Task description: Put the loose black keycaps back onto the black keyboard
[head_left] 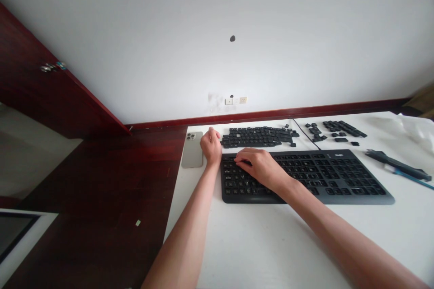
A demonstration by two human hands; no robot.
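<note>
Fingers, left hand (210,145): curled, any hold hidden; just beside the rear left corner of the keyboard (307,175). Fingers, right hand (257,163): close together, pinch not discernible; nearer, over the keyboard's left end. Keyboard: below and rightward, long axis left to right. Black tool (398,164): keyboard's right.

The wide black plastic keyboard (325,176) is partly hidden by the bare right hand (259,166); its small pale logo (339,155) cannot be read. Crumpled white sheeting (415,130) is cut off at right.
</note>
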